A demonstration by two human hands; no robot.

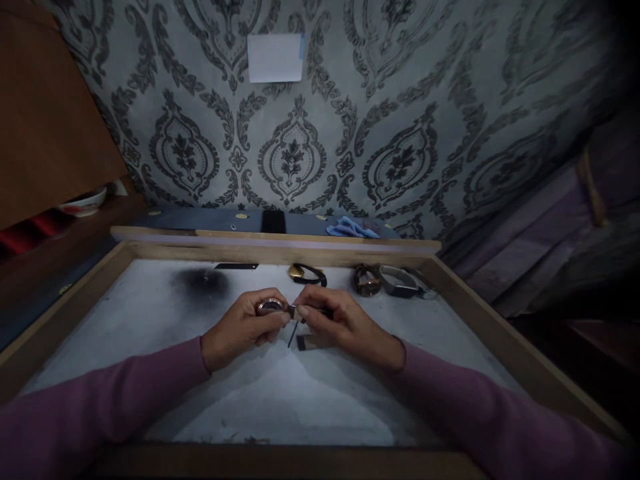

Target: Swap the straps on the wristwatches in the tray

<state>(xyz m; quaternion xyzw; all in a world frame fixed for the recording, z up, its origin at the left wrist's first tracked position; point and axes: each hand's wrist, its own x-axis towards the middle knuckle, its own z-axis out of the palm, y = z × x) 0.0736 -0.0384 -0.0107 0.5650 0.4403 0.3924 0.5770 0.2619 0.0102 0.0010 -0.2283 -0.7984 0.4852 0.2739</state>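
Observation:
My left hand (249, 325) is closed on a round watch (270, 306) with a shiny rim, held near the middle of the wood-framed tray. Close against it, my right hand (341, 323) pinches a short strap piece (293, 311) at the watch's side. A thin dark stick-like item (293, 335) points down between the two hands; which fingers hold it cannot be made out. Beneath my right hand, a dark-ended flat piece (301, 343) lies on the white surface. Behind the hands rests a gold watch with a dark strap (297, 271).
The tray has a raised wooden rim (280, 251). At its back lie a dark flat strip (237, 266), a brown watch (367, 281) and a grey-banded watch (399, 281). Beyond the rim are a blue cloth (351, 228) and a black object (273, 221).

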